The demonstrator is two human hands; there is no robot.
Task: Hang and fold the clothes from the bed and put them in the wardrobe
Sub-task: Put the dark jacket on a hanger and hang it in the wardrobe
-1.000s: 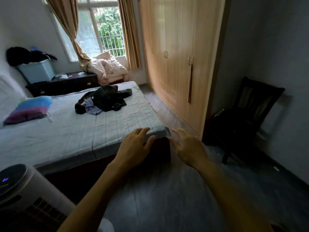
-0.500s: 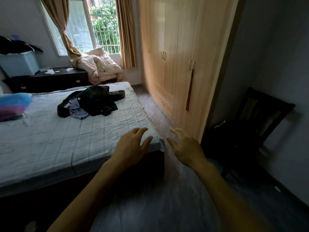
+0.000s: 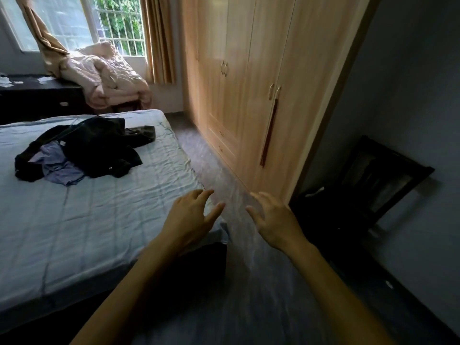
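Clothes (image 3: 82,150), a dark heap with a lilac piece, lie on the bed (image 3: 74,232), well beyond and to the left of the fingers. The 2 hands hold nothing, fingers spread apart: left hand (image 3: 189,220) over the bed's corner, right hand (image 3: 276,220) over the floor (image 3: 249,295). Beyond the right fingertips stands the closed wardrobe (image 3: 249,83); to their right, a dark chair (image 3: 373,185).

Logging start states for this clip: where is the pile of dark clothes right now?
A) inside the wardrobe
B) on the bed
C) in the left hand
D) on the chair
B: the pile of dark clothes lies on the bed, while the left hand and right hand hold nothing.
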